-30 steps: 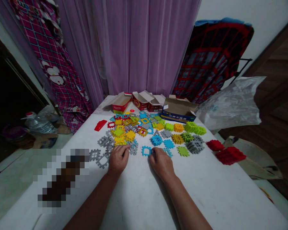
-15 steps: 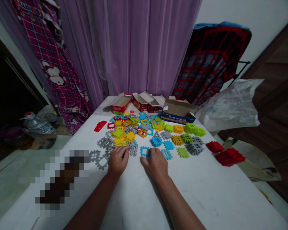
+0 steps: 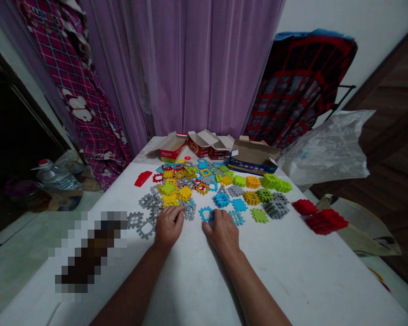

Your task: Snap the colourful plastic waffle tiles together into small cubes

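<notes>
My right hand (image 3: 223,230) rests on the table with its fingers bent and closed at the right edge of a blue notched plastic tile (image 3: 201,216). The tile lies flat and has a rounded opening. Another blue tile (image 3: 238,218), with a windowed centre, lies right of the fingers. My left hand (image 3: 169,226) is curled on the table, thumb against the fingers; whatever is inside is hidden. Just beyond its fingertips lies a grey tile (image 3: 190,211). More grey tiles (image 3: 146,228) lie to its left.
Loose mixed tiles (image 3: 185,194) are heaped mid-table. Stacks of green (image 3: 271,181), grey (image 3: 276,207) and red tiles (image 3: 327,222) stand to the right. Open cardboard boxes (image 3: 253,168) line the back. A red flat piece (image 3: 143,178) lies at left. A clear plastic bag (image 3: 326,149) hangs at right.
The blue tile by my right hand shows a rounded opening where a squarer one showed before. My right thumb has shifted slightly right, closer to the fingers. My left hand stays almost still.
</notes>
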### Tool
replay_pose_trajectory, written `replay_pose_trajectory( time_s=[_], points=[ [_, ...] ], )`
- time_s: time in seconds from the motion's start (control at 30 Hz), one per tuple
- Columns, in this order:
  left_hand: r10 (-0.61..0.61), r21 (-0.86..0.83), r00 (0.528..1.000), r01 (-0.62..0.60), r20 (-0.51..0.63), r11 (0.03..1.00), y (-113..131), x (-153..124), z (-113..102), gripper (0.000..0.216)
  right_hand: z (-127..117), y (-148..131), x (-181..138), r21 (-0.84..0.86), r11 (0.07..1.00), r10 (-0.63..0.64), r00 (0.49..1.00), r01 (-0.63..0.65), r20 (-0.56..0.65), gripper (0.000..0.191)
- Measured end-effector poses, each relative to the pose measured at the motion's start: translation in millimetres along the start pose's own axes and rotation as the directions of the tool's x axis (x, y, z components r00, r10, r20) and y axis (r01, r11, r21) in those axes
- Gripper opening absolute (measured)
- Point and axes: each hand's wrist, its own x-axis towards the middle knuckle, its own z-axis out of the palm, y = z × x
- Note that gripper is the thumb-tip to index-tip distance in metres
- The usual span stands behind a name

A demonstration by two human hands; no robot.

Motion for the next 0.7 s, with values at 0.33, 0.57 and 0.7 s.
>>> replay_pose_trajectory(
  time_s=[0.33,0.57,0.7],
  points=[
    [0.002,-0.010,1.000,-0.002,0.002,1.000,-1,0,1,0.023,1,36,11,0.228,0.974,0.037,0.980,0.009,-0.198,0.042],
    [-0.004,-0.016,1.000,0.004,-0.011,1.000,-4,-1,3,0.023,-17,65,49,0.234,0.962,0.190,0.958,-0.139,-0.214,0.039],
    [-0.014,-0.029,1.000,0.013,-0.024,0.999,-5,-1,3,0.023,-11,63,58,0.205,0.973,0.151,0.964,-0.106,-0.218,0.038]
  ],
)
